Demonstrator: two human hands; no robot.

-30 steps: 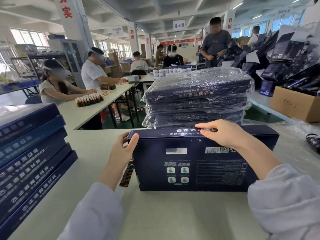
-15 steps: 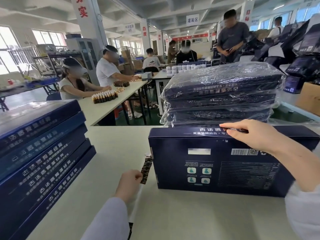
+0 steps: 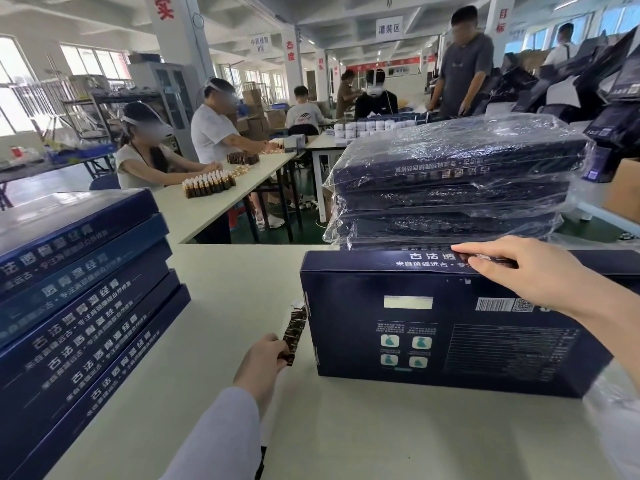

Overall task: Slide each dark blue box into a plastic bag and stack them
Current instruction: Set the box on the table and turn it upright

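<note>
A dark blue box [image 3: 450, 337] stands on its long edge on the white table [image 3: 346, 427], its printed back facing me. My right hand [image 3: 509, 268] rests on the box's top edge with a small dark strip pinched under the fingers. My left hand [image 3: 263, 365] pinches a strip of dark labels [image 3: 294, 334] just left of the box. Behind the box lies a stack of bagged boxes [image 3: 457, 188] in clear plastic. A stack of bare blue boxes [image 3: 79, 306] sits at the left.
Clear plastic [image 3: 616, 403] lies at the right table edge. Beyond the table, seated people work at a long bench with rows of small brown bottles [image 3: 211, 183]. A standing person [image 3: 464, 64] and dark packaging fill the back right.
My left hand left the box's left edge and dropped toward me, now pinching the label strip. The view swung left; the right hand stays on the box's top edge.
</note>
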